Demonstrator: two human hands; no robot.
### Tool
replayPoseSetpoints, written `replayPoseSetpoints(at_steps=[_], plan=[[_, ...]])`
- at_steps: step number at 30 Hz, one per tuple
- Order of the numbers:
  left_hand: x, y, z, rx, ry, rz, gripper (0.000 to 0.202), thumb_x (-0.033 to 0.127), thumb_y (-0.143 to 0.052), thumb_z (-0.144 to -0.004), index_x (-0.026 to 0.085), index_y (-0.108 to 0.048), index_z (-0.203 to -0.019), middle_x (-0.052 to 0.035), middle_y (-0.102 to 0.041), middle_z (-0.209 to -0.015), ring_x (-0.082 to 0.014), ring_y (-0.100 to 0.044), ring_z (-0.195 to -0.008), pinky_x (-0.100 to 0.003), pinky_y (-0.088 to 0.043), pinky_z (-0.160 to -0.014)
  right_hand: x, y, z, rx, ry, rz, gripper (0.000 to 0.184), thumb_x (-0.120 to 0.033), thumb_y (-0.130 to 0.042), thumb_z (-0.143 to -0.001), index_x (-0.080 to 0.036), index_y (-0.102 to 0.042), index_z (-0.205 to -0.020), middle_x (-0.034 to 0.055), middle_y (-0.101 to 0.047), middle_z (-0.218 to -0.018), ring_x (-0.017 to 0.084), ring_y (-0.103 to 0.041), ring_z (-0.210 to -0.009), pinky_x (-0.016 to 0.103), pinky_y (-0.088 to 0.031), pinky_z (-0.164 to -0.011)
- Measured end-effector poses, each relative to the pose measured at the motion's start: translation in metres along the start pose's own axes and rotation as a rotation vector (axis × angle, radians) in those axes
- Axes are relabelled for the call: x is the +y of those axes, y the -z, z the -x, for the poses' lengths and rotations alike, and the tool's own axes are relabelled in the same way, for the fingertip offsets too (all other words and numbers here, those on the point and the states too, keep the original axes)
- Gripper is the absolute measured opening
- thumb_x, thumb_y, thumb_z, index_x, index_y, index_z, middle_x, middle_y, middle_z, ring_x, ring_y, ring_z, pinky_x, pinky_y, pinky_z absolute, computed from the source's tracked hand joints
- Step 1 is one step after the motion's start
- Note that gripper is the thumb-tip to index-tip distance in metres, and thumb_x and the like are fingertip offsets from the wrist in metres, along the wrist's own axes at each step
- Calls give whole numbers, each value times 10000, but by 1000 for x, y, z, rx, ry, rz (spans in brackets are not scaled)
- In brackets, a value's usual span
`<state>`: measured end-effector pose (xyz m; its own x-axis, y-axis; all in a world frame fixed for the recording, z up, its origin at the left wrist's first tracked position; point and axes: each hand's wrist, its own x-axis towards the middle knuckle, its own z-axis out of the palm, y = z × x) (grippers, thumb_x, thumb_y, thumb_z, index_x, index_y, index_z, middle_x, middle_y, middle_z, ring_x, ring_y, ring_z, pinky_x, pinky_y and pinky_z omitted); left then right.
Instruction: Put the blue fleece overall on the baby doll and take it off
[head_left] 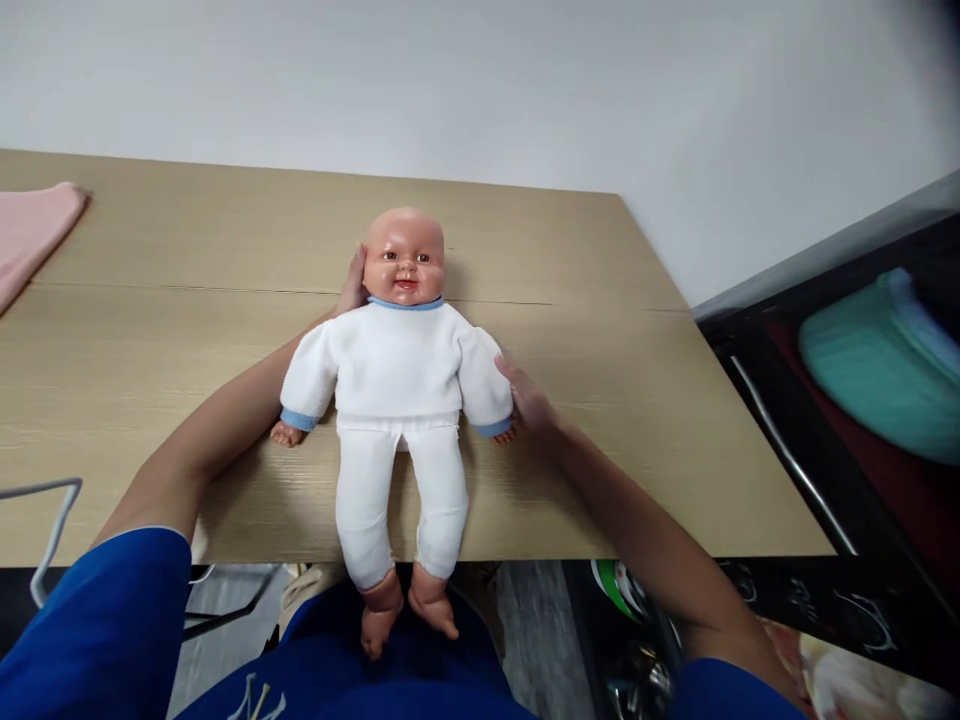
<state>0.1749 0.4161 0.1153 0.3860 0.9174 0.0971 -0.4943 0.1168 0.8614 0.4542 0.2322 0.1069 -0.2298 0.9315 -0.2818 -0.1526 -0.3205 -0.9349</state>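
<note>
A baby doll [397, 370] in a white top and white trousers with blue trim lies on its back on the wooden table [585, 300], its bare feet hanging over the near edge. My left hand [352, 285] is tucked behind the doll's head and neck, mostly hidden, its fingers curled against the side of the head. My right hand [529, 400] rests against the doll's sleeve near its wrist, fingers together and partly hidden behind the arm.
A pink cloth [30, 235] lies at the table's far left. A white wire hanger [52, 520] sticks out at the near left edge. To the right stands a dark case [810, 420] holding a teal folded item [885, 360]. A white wall is behind.
</note>
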Motion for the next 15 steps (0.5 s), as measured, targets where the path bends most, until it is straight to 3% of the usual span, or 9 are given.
replayPoseSetpoints(at_steps=[5,8,12,15], plan=[[8,6,-19,-109,76,39,857,899,-620,-1014,310,-725,-1627,-85,-808,-1611,-391,-498,-1775,-613,-468,-1447,-3,-3,5,40,102,122,803,-793,-784,-955,-321,-717,-1601,65,-745,-1718,401,-587,-1723,641,-408,-1491],[8,14,-30,-113,103,70,845,856,-598,-1064,312,-665,-1707,-86,-806,-1619,-397,-543,-1745,-617,-451,-1451,-5,-8,9,60,199,251,835,-770,-765,-1008,-322,-628,-1699,77,-633,-1833,395,-549,-1744,632,-370,-1506],[7,22,-35,-24,177,104,794,778,-426,-1174,323,-544,-1813,-48,-810,-1606,-397,-564,-1720,-642,-458,-1416,-2,-6,13,125,310,523,832,-744,-765,-1049,-282,-580,-1715,166,-645,-1787,431,-607,-1663,668,-429,-1445],[11,23,-35,1,199,113,800,782,-420,-1180,298,-555,-1802,-58,-810,-1607,-402,-562,-1723,-626,-443,-1433,2,0,13,181,376,701,754,-746,-746,-1064,-255,-639,-1627,207,-733,-1628,452,-694,-1509,688,-514,-1344]])
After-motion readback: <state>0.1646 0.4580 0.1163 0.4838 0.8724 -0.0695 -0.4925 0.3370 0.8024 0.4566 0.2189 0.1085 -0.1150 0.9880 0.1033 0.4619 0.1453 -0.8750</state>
